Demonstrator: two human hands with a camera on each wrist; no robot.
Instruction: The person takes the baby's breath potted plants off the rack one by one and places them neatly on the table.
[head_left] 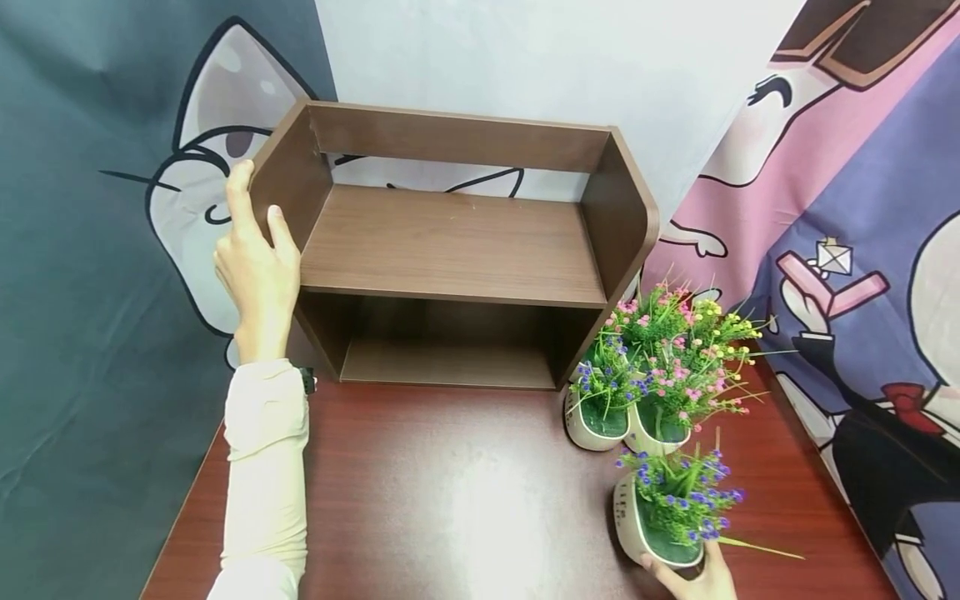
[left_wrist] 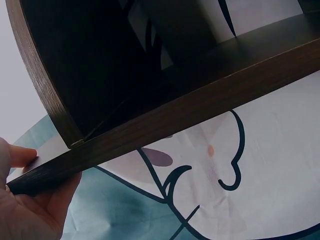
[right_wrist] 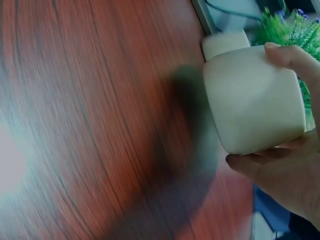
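Observation:
A brown two-tier wooden shelf (head_left: 450, 242) stands against the back wall. My left hand (head_left: 258, 267) is at its left side panel. In the left wrist view, that hand (left_wrist: 30, 215) grips the panel's edge (left_wrist: 50, 172) with a finger or thumb on each face. My right hand (head_left: 701, 579) holds a potted plant (head_left: 678, 504) with blue-purple flowers, low at the right front of the table. The right wrist view shows the plant's cream pot (right_wrist: 255, 100), with the digits of the right hand (right_wrist: 285, 175) around it.
Several potted plants with pink, yellow and blue flowers (head_left: 675, 358) cluster beside the shelf's right side. A glossy red-brown table (head_left: 420, 467) lies below. Printed cartoon cloth hangs at the left (head_left: 97, 275) and right (head_left: 877, 192).

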